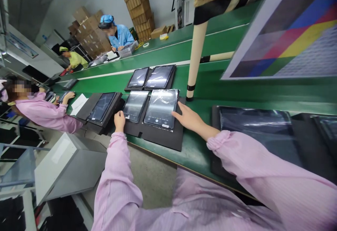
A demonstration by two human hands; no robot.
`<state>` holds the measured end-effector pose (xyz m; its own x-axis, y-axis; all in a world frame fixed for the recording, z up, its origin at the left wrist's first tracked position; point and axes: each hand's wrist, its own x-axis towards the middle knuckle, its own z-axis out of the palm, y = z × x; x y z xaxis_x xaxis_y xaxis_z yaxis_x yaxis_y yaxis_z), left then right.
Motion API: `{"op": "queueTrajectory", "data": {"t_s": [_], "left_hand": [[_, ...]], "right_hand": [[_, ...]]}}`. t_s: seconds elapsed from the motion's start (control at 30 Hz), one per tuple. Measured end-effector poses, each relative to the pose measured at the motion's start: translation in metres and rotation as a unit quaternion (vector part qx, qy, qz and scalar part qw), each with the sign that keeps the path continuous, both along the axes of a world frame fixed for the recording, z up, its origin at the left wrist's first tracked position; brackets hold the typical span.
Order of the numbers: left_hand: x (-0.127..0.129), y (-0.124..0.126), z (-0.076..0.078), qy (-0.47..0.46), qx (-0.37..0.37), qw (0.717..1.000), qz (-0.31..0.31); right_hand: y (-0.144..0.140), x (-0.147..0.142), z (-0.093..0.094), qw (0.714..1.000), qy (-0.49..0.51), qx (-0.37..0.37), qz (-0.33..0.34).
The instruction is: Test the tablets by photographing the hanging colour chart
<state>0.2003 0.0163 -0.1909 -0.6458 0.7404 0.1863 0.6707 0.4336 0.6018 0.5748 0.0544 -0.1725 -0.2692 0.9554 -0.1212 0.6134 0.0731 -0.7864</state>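
Note:
A black foam tray [163,138] lies on the green bench in front of me, with two film-covered tablets side by side in it. The left tablet [136,106] and the right tablet [161,109] have their screens up, with small white labels at the near edges. My left hand [119,121] is closed on the tray's left edge, fingers curled. At the opposite edge, my right hand [190,119] grips the tray's side, its thumb reaching over to the right tablet's edge. Some of its fingers are hidden.
Another tray with two tablets [159,76] lies just beyond. Further tablets in foam stand at left [102,107] and right [255,129]. A pale post [196,55] rises from the bench. A co-worker in pink [43,110] sits left; two more work across the bench.

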Motion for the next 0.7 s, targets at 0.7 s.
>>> {"op": "queueTrajectory", "data": {"t_s": [0.7], "left_hand": [[0.080,0.089,0.051,-0.176,0.023,0.976,-0.125]], "right_hand": [[0.057,-0.013,0.011,0.995,0.062,-0.007,-0.078]]}}
